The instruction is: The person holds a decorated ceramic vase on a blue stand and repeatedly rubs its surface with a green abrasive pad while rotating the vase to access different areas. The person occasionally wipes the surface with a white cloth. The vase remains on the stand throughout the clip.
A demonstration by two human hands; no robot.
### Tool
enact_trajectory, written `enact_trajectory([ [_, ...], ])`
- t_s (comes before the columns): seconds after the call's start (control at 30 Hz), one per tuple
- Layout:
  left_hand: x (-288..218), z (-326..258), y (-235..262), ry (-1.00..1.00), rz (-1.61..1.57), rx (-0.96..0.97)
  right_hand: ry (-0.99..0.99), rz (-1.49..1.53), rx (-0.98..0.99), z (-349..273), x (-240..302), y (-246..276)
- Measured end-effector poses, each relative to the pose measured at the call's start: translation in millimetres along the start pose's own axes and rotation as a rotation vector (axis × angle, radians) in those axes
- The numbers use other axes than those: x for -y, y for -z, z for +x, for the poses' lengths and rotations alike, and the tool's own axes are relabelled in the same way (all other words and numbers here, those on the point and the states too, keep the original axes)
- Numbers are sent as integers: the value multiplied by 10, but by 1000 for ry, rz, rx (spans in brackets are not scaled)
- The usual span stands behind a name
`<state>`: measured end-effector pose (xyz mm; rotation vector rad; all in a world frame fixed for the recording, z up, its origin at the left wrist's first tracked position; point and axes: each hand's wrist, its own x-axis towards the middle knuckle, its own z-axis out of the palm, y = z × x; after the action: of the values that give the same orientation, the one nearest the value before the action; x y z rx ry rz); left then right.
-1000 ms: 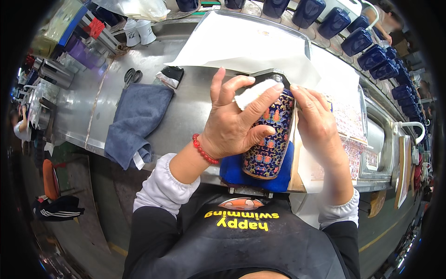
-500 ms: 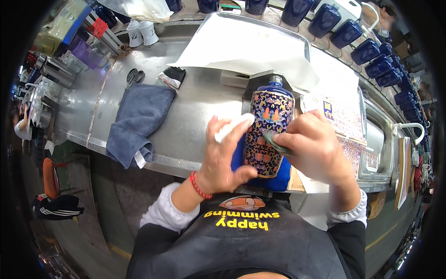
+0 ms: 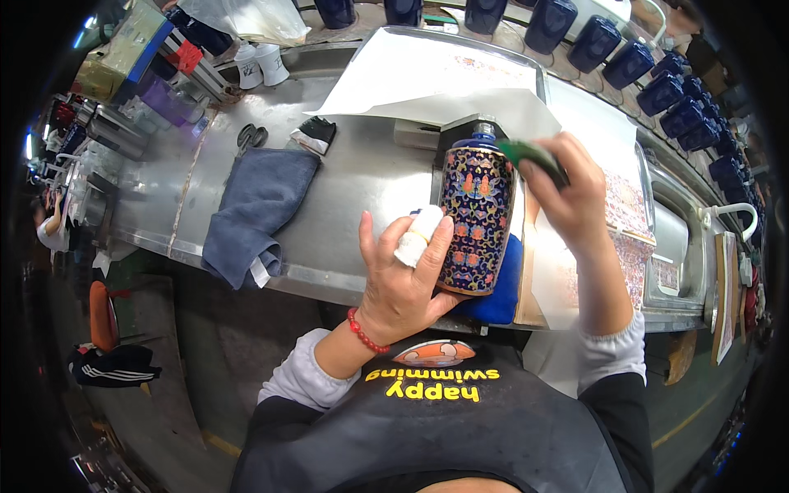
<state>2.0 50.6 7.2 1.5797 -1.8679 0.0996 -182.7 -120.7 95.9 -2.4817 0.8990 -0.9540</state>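
Observation:
A dark blue bottle (image 3: 477, 209) with a dense floral pattern in orange, yellow and pink leans with its neck away from me. Its neck rests by a dark angled metal support (image 3: 493, 124). My left hand (image 3: 403, 283) is at the lower left of the bottle, the thumb reaching behind its base and the index finger against its side. White wrapping (image 3: 417, 237) covers one finger of that hand. My right hand (image 3: 571, 185) grips a flat green scraper (image 3: 536, 159) beside the bottle's right shoulder. Blue cloth (image 3: 503, 287) lies under the bottle.
A blue-grey towel (image 3: 259, 205), scissors (image 3: 251, 138) and a black-and-white cloth (image 3: 314, 135) lie to the left on the steel bench (image 3: 362, 177). A paper-covered tray (image 3: 427, 66) stands behind. Patterned sheets (image 3: 629, 193) and a sink (image 3: 678, 230) are at right, plain blue bottles (image 3: 592, 41) beyond.
My right hand has moved the scraper up from the bottle's middle to its right shoulder. My left hand has closed in on the bottle's lower end, which has shifted slightly.

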Motion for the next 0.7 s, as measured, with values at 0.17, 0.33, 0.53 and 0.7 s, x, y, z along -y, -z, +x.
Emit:
enact_trajectory([
  [0.17, 204, 161, 39, -73, -223, 74, -342, 612, 36, -368, -219, -37],
  [0.33, 431, 553, -106, -121, -161, 110, -447, 732, -57, -556, -421, -258],
  [0.53, 425, 627, -86, -211, -24, 144, -386, 515, -107, -447, -449, -315],
  [0.7, 304, 322, 41, -112, -305, 54, 498, -142, -36, -218, 67, -106],
])
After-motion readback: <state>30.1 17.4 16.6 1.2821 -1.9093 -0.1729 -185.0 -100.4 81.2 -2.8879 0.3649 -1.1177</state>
